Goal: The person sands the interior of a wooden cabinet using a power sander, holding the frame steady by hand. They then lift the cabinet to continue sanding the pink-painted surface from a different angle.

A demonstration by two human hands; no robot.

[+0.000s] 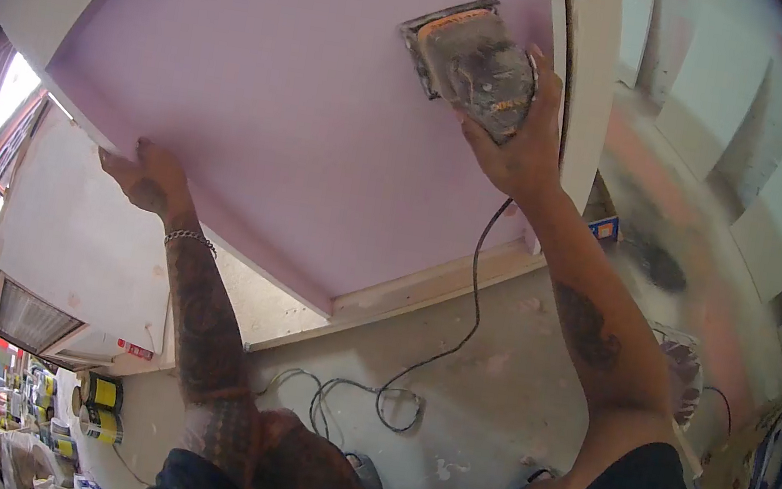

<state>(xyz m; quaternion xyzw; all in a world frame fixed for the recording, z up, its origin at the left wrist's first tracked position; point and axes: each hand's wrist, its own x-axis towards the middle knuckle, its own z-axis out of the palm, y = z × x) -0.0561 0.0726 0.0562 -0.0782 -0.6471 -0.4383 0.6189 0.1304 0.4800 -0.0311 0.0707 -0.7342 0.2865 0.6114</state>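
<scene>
In my right hand (516,152) is a dusty electric sander (478,65), grey with orange parts. Its flat pad lies against or very close to a pink-purple panel (285,77); contact cannot be made out exactly. My fingers wrap round the sander's rear body. A dark power cord (477,288) hangs from it down to the floor. My left hand (146,176) grips the pale edge of the panel's frame (237,262) at the lower left, fingers bent over it. A chain bracelet circles that wrist.
The cord loops on the dusty floor (482,380) below me. Paint cans (101,409) and other items crowd the lower left. A white panel-like piece (100,231) stands at left. White slatted pieces (716,101) and a blue box (603,226) are at right.
</scene>
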